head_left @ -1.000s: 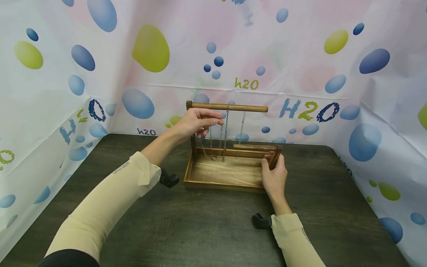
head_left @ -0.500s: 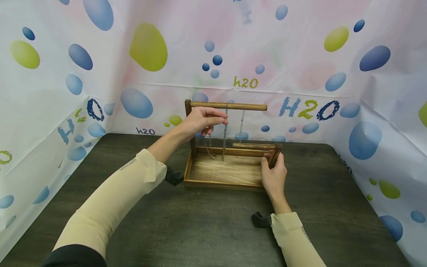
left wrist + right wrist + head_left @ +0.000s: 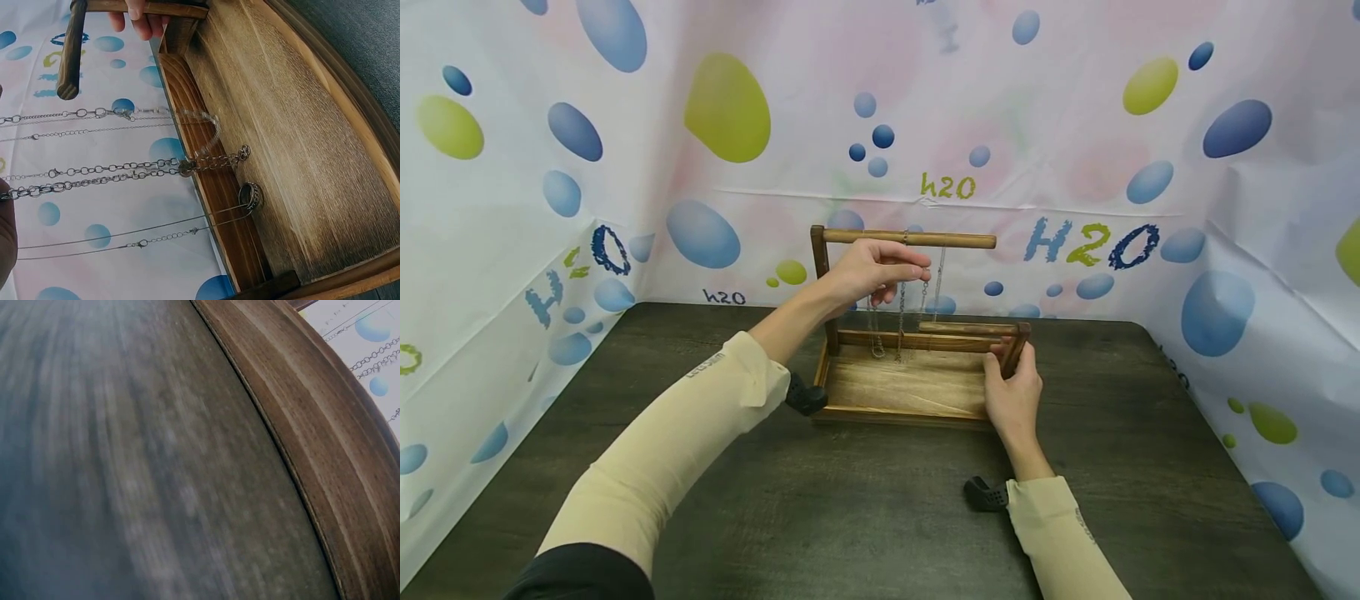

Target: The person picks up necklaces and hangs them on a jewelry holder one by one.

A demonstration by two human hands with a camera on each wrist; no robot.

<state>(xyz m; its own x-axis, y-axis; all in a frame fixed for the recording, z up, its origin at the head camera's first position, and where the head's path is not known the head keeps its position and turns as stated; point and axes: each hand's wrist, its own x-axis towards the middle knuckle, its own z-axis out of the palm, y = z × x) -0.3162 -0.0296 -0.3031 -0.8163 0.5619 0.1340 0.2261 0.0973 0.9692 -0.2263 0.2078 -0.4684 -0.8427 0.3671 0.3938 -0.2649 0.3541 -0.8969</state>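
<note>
A wooden jewelry stand (image 3: 895, 417) has a tray base, a tall bar (image 3: 925, 239) at the back and a shorter, lower bar (image 3: 966, 329) on the right. Just below the tall bar, my left hand (image 3: 874, 271) pinches a silver chain (image 3: 924, 293) between thumb and fingertips, and it dangles down. Other silver necklaces (image 3: 902, 321) hang from the tall bar; in the left wrist view one bears a ring pendant (image 3: 250, 196) close over the tray floor. My right hand (image 3: 1017, 400) grips the lower bar's post (image 3: 1017, 354). Only the tray's side shows in the right wrist view.
The stand sits on a dark wood-grain table (image 3: 865, 508). A white patterned sheet (image 3: 1037, 75) rises behind and along both sides. Black wrist cameras (image 3: 985, 494) sit on both wrists, the left one near the tray's left corner.
My left hand has moved right beneath the tall bar, with the pinched chain in its fingers, past a hanging necklace. My right hand has kept its grip on the post.
</note>
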